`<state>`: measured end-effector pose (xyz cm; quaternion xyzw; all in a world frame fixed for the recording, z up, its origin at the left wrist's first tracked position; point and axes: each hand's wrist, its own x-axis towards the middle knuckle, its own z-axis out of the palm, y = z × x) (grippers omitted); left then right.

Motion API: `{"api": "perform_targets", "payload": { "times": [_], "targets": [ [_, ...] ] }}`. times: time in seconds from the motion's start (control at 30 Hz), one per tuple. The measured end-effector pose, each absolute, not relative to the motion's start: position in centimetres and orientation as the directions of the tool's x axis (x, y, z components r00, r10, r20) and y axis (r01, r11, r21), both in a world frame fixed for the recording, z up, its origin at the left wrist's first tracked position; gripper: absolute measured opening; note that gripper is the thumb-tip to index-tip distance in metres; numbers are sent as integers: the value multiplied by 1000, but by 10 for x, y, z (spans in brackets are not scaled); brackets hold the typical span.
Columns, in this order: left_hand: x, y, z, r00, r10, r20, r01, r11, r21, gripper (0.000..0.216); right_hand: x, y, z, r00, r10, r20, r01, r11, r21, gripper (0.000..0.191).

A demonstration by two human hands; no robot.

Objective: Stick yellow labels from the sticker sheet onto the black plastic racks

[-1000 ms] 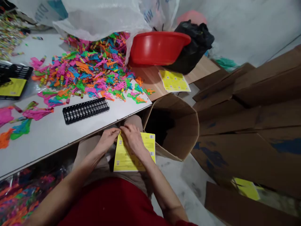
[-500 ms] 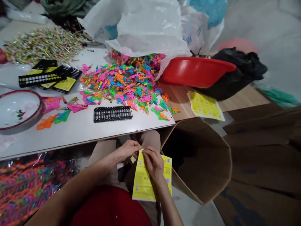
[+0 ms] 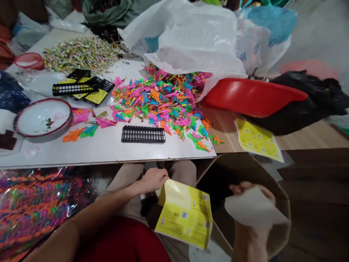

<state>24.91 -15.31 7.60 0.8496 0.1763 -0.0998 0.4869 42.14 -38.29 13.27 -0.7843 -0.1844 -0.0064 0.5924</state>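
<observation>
My left hand (image 3: 155, 179) is closed on the top left corner of a yellow printed sticker sheet (image 3: 180, 214), pinching it between thumb and fingers. The sheet hangs over my lap, its upper part a paler blank yellow. Off to the right, my right hand (image 3: 241, 186) holds a whitish piece of paper (image 3: 253, 208) above the open cardboard box (image 3: 283, 218). That hand is blurred, and the paper hides part of its fingers. On the table edge in front of me lies a black plastic rack (image 3: 143, 134).
Colourful plastic toy pieces (image 3: 158, 98) are heaped on the table (image 3: 95, 151). A white enamel basin (image 3: 45, 118) stands left, near black trays with yellow labels (image 3: 96, 96). A red plastic basin (image 3: 253, 96) and another yellow sheet (image 3: 257, 140) are on the right.
My right hand has moved from the sheet's top edge rightward over the box, now with whitish paper in it. My left hand keeps the sheet, whose upper part now shows pale. The view has shifted.
</observation>
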Motion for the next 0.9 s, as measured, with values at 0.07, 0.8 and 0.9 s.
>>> {"api": "perform_targets", "payload": {
  "times": [0.07, 0.8, 0.9],
  "targets": [
    [250, -153, 76, 923, 200, -328, 384, -460, 800, 29, 427, -328, 153, 858, 459, 231, 341, -173, -924, 25],
    [165, -15, 65, 499, 836, 228, 570, -515, 640, 19, 394, -13, 94, -120, 992, 36, 747, 114, -655, 19],
    [168, -15, 59, 497, 820, 285, 551, -552, 626, 21, 392, -11, 92, -132, 990, 40, 743, 126, -658, 19]
  ]
}}
